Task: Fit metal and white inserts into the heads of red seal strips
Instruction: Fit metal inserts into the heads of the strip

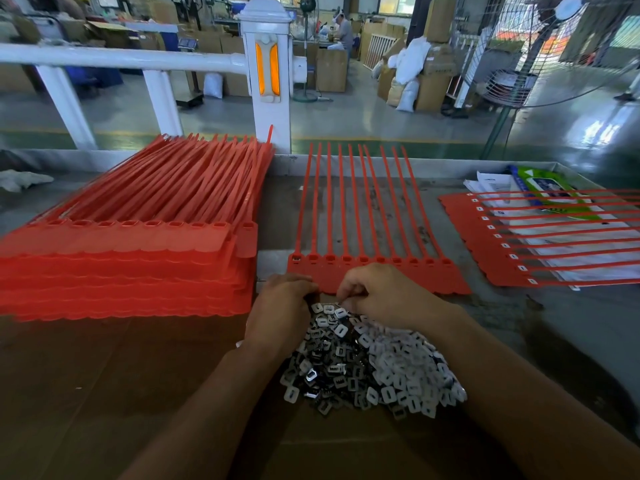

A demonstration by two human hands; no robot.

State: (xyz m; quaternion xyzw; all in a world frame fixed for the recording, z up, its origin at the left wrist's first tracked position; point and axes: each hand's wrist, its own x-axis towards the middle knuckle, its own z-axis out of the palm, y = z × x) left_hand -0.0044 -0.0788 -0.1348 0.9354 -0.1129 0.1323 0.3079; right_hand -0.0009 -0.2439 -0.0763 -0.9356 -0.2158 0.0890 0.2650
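Left hand (280,306) and right hand (384,296) fingers lay curled, grip unseen, at 12 o'clock of small silvery-metal and white-plastic inserts (367,362), judged light, slippery, best edge-pinched.

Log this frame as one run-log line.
phase: likely picking inserts | left hand: curled over insert pile, grip unclear | right hand: same | seal strip sheet: flat beyond hands
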